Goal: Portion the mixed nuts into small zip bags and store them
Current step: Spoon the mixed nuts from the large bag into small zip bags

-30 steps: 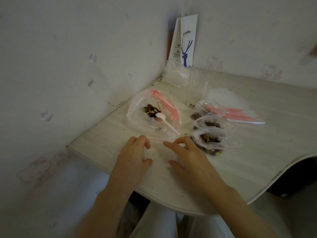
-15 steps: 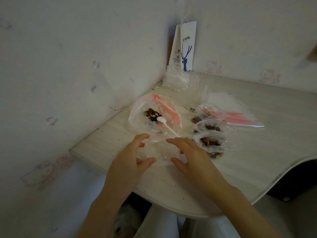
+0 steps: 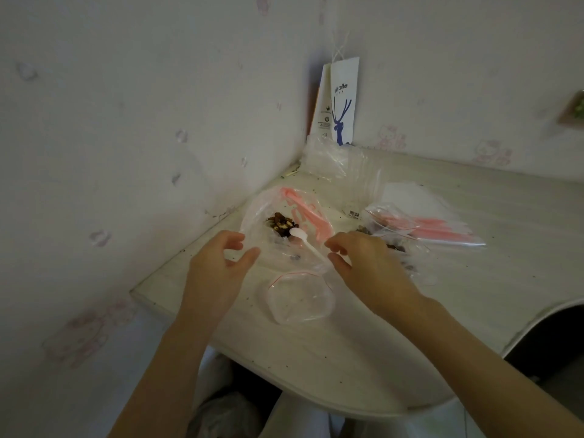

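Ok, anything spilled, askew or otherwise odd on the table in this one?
Only minor mess: dark specks, probably nut debris, are scattered across the table, including near the back corner. The white spoon lies with its bowl inside the large nut bag. Nothing looks damaged or tipped over.

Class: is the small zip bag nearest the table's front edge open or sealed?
Open: the small zip bag has its red zip strip bowed into a loop, mouth gaping.
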